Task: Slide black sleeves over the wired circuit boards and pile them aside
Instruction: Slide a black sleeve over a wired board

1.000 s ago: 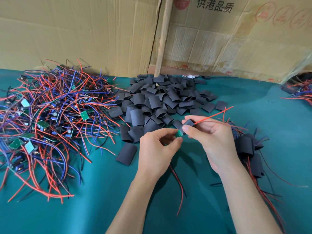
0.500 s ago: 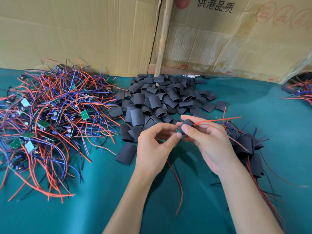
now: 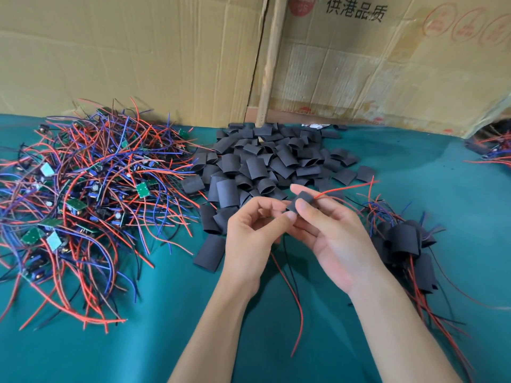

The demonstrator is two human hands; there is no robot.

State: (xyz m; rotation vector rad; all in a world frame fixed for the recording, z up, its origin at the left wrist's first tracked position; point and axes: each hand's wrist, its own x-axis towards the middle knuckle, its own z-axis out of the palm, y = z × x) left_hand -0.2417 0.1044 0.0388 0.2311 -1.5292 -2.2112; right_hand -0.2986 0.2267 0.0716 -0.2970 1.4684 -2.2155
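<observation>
Both hands are meeting mid-bench: right hand [image 3: 336, 239] grip pinching short black tubular sleeve [image 3: 301, 200], left hand [image 3: 255, 234] fingertips closed on its end. Small green circuit board, visible a second ago, now hidden inside; sleeving nearly done.

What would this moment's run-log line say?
step: sleeving | right hand: pinches black sleeve | left hand: steadies its end | green board: hidden

Inside the black sleeve [image 3: 303, 199] pinched at centre, the circuit board is fully hidden. The wired-board heap [image 3: 83, 194] at nine o'clock is cut by the left edge; another wire bundle [image 3: 495, 150] at three o'clock by the right. Both forearms leave at six o'clock. The cardboard's red stamps [image 3: 464, 23] are too faint to read.
</observation>
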